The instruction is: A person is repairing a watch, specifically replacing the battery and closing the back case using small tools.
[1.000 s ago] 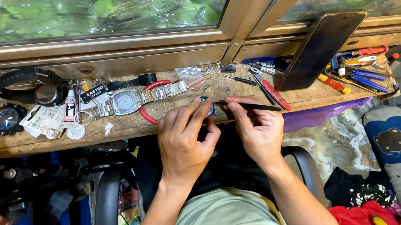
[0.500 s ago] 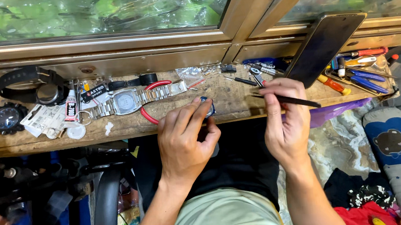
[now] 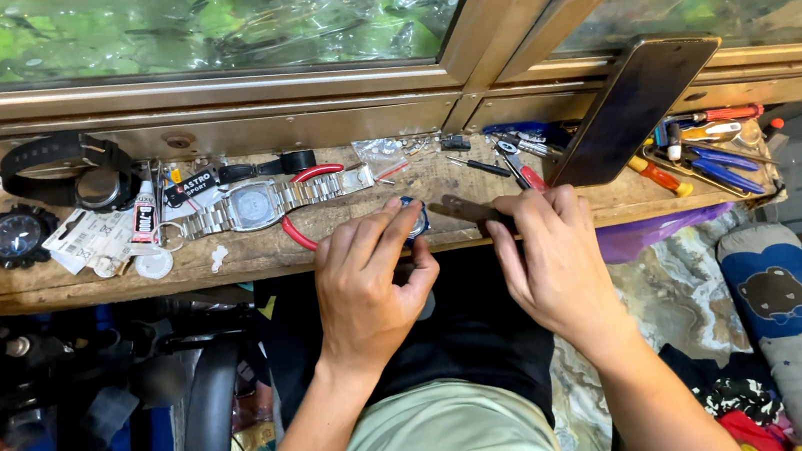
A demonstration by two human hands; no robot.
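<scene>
Seen from above, the person sat at a narrow wooden bench [image 3: 224,266] under a window, both forearms reaching forward. The left hand [image 3: 368,290] was closed narrowly, thumb and forefingers pinching a small blue-rimmed round watch case [image 3: 415,220] against the near edge of the bench; the case sat at the fingertips, just ahead of the knuckles. The right hand [image 3: 551,259] lay just to the right of it, fingers curled onto a slim dark tool [image 3: 468,210] whose free end pointed left toward the case, near it but apparently not touching; how firmly the tool was gripped could not be told, since the fingers covered its handle. To do such work well, it would seem best to keep the case pressed steady on the wood with the pinching hand and bring the tool tip in slowly and level, so that it neither slips nor scratches the part. Beyond the left fingertips lay red-handled pliers [image 3: 306,228] and a steel-bracelet wristwatch [image 3: 258,204]; farther left were a black round watch [image 3: 15,235] and a black strapped watch [image 3: 78,172]. Beyond the right hand a dark phone [image 3: 634,108] leaned against the window frame, with screwdrivers [image 3: 705,155] to its right.
</scene>
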